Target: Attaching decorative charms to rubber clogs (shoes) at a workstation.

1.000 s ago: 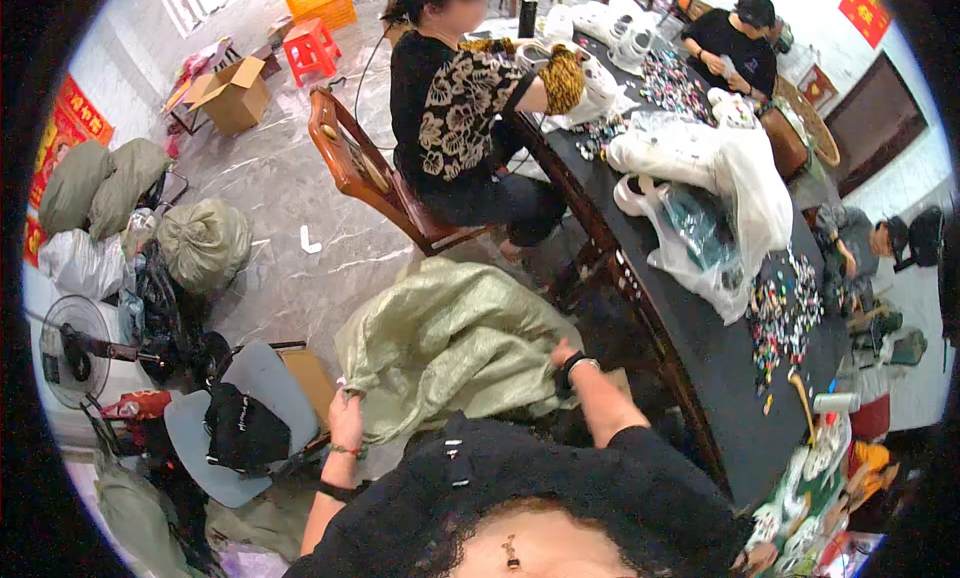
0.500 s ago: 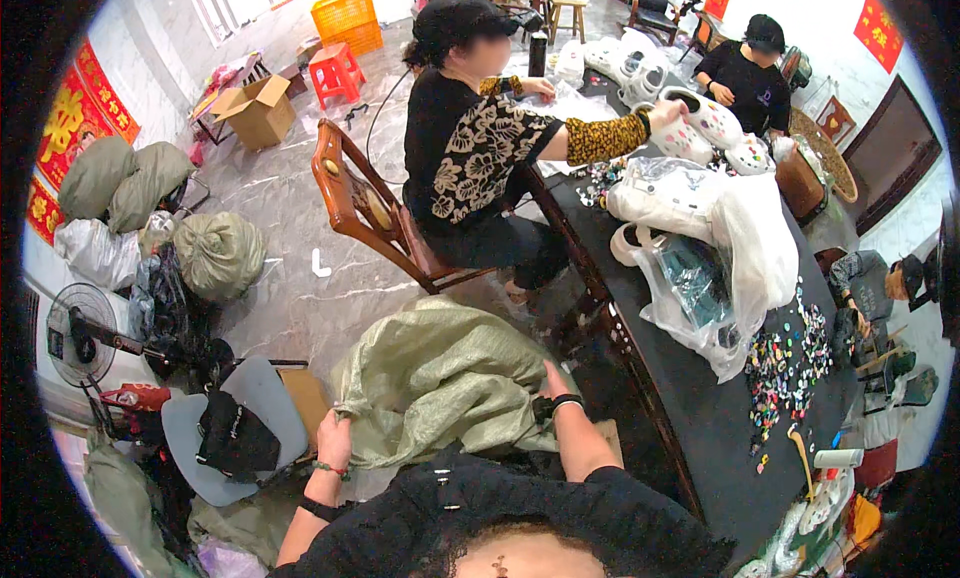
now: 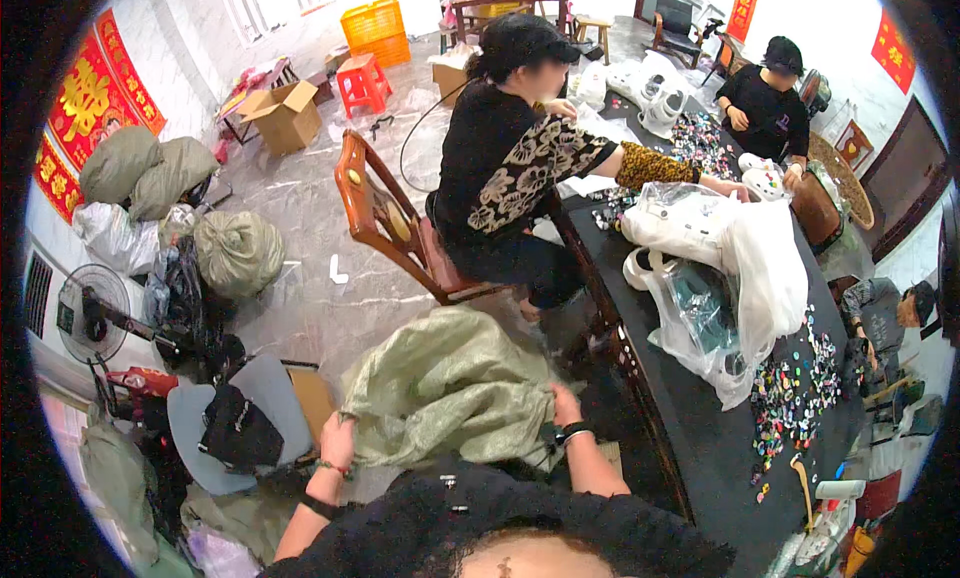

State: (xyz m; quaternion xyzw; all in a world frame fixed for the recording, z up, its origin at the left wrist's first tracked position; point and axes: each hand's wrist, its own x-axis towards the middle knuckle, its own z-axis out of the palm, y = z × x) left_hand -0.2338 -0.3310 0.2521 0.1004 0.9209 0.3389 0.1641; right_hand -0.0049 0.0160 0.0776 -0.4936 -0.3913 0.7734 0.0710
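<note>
Between my two arms hangs a large pale-green woven sack (image 3: 450, 383), slack and creased, with its mouth spread toward me. My left hand (image 3: 338, 438) is closed around the sack's edge on the left. On the right, my right hand (image 3: 565, 406) grips the opposite edge. What lies inside the sack cannot be seen. Just right of the sack runs the edge of a long dark table (image 3: 690, 448).
Clear plastic bags of white clogs (image 3: 700, 228) and scattered colourful charms (image 3: 795, 388) lie on the table. One co-worker (image 3: 530, 158) sits on a wooden chair (image 3: 385, 223), another (image 3: 770, 108) across. A grey chair (image 3: 190, 438), a fan (image 3: 90, 313) and full sacks (image 3: 238, 250) stand left.
The near co-worker has lowered the white clogs and now reaches over the bags. My view has shifted slightly; both my hands keep their hold on the sack.
</note>
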